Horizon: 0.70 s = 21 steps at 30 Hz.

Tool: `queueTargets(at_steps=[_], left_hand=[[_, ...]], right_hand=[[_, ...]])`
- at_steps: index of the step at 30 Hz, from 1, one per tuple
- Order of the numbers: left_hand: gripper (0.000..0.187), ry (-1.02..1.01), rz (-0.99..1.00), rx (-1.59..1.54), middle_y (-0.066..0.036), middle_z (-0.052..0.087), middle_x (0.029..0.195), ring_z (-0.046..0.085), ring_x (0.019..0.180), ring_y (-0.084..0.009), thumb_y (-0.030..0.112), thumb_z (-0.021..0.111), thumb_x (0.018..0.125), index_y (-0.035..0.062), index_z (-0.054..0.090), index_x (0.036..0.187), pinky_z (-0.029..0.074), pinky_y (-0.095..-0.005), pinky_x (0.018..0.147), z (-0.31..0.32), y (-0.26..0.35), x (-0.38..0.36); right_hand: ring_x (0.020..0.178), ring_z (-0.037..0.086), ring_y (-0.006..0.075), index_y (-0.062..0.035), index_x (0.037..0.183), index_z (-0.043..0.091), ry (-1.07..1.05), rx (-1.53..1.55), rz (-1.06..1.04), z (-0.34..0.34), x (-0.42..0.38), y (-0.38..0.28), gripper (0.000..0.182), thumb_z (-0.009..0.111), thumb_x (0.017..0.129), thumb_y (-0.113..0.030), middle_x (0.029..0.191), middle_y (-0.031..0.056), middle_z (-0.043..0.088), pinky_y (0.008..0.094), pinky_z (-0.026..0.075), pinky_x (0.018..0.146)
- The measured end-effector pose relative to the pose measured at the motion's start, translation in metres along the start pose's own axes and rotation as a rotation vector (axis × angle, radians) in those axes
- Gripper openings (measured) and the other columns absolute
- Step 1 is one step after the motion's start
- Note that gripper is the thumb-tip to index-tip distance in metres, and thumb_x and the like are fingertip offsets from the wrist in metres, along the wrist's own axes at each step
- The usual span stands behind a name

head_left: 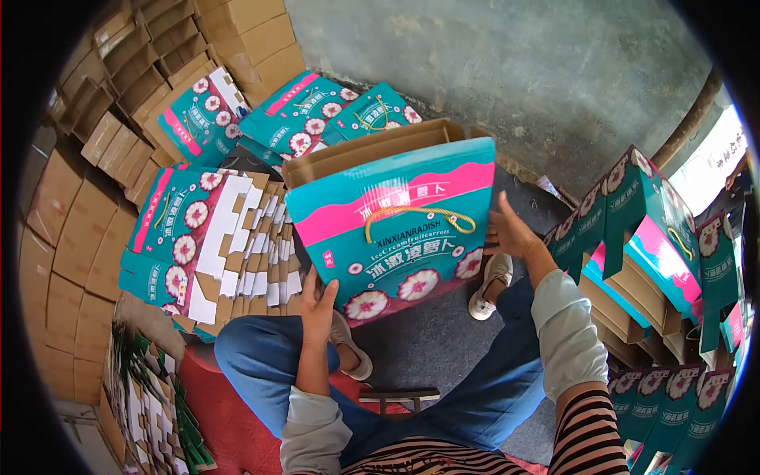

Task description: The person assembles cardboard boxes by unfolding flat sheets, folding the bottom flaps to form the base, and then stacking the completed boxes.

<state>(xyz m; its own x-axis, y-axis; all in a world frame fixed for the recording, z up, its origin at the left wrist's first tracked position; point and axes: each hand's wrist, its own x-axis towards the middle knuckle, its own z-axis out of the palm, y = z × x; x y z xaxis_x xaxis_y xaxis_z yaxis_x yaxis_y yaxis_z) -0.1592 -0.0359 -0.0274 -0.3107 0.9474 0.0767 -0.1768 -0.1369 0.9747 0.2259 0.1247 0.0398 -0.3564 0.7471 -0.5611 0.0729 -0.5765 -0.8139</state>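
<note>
A teal and pink cardboard gift carton [404, 229] with radish pictures and a gold rope handle [419, 218] stands tilted before me, between my knees. Its top is open, showing brown inner walls. My left hand [318, 309] grips the lower left edge, with the thumb on the printed front. At the right side my right hand [511, 231] is spread, thumb up, fingertips right by the carton's edge. To the left lies a fanned stack of flat cartons [190, 237], their white and brown notched flaps facing me.
More flat printed cartons [309, 111] lie by the grey wall [507, 63]. Folded-up cartons [665, 237] are piled at right. Brown cardboard boxes [75, 222] are stacked along the left. Green-edged cardboard pieces [158, 404] sit at lower left, beside red cloth [218, 412].
</note>
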Motion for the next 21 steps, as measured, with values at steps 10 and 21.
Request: queueTargets(at_steps=[10, 21], left_hand=[[0.075, 0.125, -0.425, -0.166, -0.007, 0.047, 0.135, 0.046, 0.119, -0.0217, 0.062, 0.041, 0.09, 0.0076, 0.037, 0.141, 0.035, -0.037, 0.098, -0.028, -0.059, -0.007], [0.068, 0.16, -0.589, -0.095, -0.007, 0.049, 0.134, 0.045, 0.121, -0.0214, 0.054, 0.054, 0.088, 0.0164, 0.038, 0.142, 0.033, -0.0424, 0.098, -0.011, -0.043, -0.014]], right_hand=[[0.11, 0.056, 0.0299, -0.0104, 0.121, 0.057, 0.206, 0.063, -0.102, -0.044, 0.037, 0.05, 0.055, 0.052, 0.087, -0.054, 0.122, 0.0107, 0.059, 0.0534, 0.045, 0.09], [0.103, 0.059, 0.0266, -0.0088, 0.119, 0.059, 0.304, -0.136, 0.2, -0.03, 0.054, 0.067, 0.045, 0.053, 0.091, -0.044, 0.118, 0.0103, 0.062, 0.0474, 0.047, 0.087]])
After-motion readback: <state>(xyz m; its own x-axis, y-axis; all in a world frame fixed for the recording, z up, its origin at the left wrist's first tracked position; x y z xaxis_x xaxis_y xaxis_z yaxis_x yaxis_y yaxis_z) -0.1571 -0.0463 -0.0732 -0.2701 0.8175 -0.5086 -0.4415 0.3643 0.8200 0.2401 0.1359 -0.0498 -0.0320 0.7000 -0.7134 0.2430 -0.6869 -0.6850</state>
